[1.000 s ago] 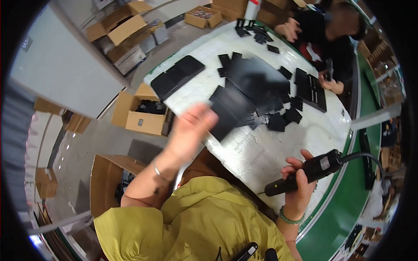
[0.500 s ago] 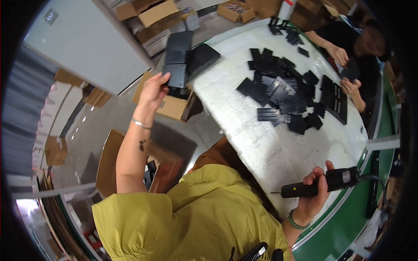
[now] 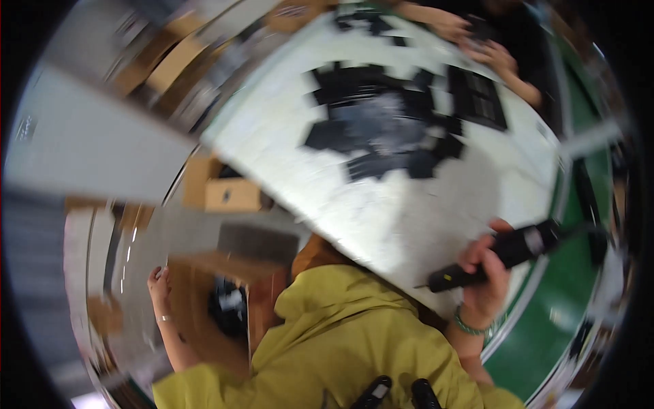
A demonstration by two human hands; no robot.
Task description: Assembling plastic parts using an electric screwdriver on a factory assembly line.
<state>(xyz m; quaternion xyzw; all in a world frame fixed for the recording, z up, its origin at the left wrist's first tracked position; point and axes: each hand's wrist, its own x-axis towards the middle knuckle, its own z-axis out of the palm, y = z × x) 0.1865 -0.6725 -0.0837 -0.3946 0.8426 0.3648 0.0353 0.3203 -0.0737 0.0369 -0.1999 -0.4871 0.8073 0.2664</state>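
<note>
My right hand (image 3: 485, 276) is wrapped round a black electric screwdriver (image 3: 512, 248), held above the near right part of the white table. Its thin bit points left, apart from any part, and a cable leaves its rear end. My left hand (image 3: 160, 283) is low at the left, beside an open cardboard box (image 3: 191, 300). Its fingers are curled together; anything between them is too small and blurred to name. Thin black plates (image 3: 378, 126) lie in a loose, overlapping heap on the white table (image 3: 327, 194), some with a greyish sheen.
Across the table a co-worker's hands (image 3: 484, 51) work at a dark part, near a black slotted panel (image 3: 477, 97). A smaller cardboard box (image 3: 231, 195) stands below the table's left edge. A large grey panel (image 3: 88, 136) is at the left. Green surface (image 3: 538, 327) borders the right.
My left hand has moved down and left, away from the black panels by the table's left edge, which no longer show there. The view has turned; my right hand still holds the screwdriver.
</note>
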